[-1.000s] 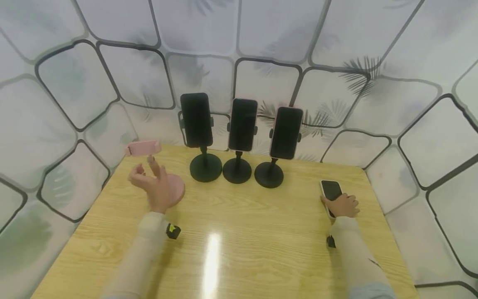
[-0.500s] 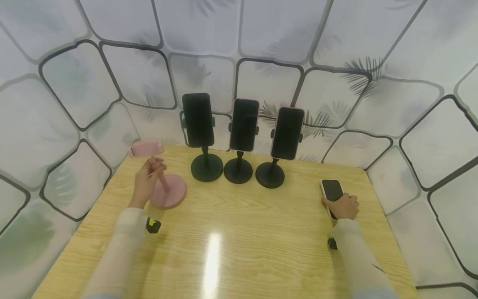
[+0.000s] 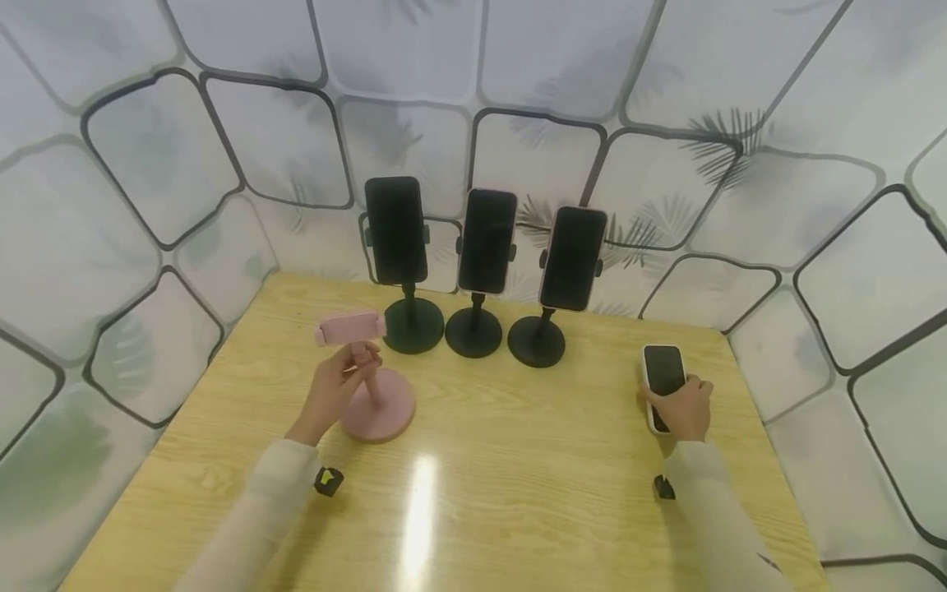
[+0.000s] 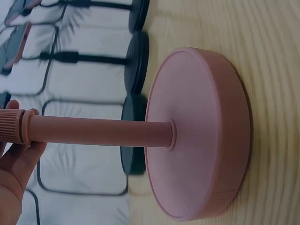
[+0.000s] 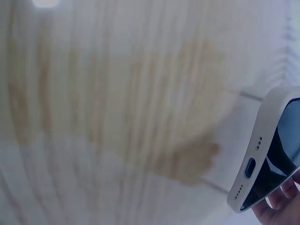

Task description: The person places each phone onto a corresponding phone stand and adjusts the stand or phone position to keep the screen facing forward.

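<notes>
My left hand (image 3: 334, 388) grips the upper stem of a pink phone stand (image 3: 379, 404), just below its unoccupied clamp. In the left wrist view, fingers and thumb close round the ribbed collar of the stem, and the round base (image 4: 187, 136) is upright at the wooden tabletop. At the right, my right hand (image 3: 684, 409) holds a phone (image 3: 663, 370) in a white case by its lower sides, dark screen up. The right wrist view has the phone's bottom edge (image 5: 251, 167) with its charging port, and a few fingertips under it; the rest is cut off.
Behind, three black stands with round bases each bear a dark phone: a left phone (image 3: 396, 230), a middle phone (image 3: 487, 241) and a right phone (image 3: 573, 258). A patterned curtain (image 3: 547, 49) borders the wooden table (image 3: 518, 485) at the back and sides.
My left hand went from loose fingers near the pink stand to gripping its stem, then brought the stand right and nearer to me. The right hand and its phone shifted only slightly.
</notes>
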`<state>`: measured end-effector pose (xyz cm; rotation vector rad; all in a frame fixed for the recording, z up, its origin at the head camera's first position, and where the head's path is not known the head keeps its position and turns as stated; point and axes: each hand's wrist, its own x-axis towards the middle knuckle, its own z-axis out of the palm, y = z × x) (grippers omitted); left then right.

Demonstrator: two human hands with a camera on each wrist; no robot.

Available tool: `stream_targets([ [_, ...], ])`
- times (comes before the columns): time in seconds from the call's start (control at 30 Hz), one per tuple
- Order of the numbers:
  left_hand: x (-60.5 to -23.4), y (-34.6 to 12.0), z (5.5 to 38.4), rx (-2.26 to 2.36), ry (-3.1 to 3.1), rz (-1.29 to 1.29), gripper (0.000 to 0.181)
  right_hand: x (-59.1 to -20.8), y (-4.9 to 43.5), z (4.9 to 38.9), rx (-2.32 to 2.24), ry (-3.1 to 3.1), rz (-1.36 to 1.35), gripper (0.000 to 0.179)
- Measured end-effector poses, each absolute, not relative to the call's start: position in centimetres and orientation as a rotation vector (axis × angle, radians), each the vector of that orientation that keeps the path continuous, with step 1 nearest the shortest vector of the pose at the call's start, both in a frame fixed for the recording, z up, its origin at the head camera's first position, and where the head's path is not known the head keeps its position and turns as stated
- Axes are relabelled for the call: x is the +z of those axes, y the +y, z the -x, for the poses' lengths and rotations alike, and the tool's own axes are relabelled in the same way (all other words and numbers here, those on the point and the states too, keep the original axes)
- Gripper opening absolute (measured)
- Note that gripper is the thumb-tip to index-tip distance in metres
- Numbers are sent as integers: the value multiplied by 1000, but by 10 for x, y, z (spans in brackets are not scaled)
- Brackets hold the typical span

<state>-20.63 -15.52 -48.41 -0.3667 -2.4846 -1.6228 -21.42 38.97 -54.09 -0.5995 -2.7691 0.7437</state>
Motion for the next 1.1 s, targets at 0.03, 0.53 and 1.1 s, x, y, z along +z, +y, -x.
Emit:
stream_targets([
  [0.03, -485, -149, 205, -1633, -2487, 385, 22, -538, 387, 213, 754, -2742, 592, 82],
  [0.53, -487, -45, 198, -1789, -2433, 647, 21, -452, 299, 187, 927, -2376, 493, 73],
  [1.1, -482, 47, 216, -1704, -2542, 835, 22, -397, 191, 147, 1068, -2108, 65, 68],
])
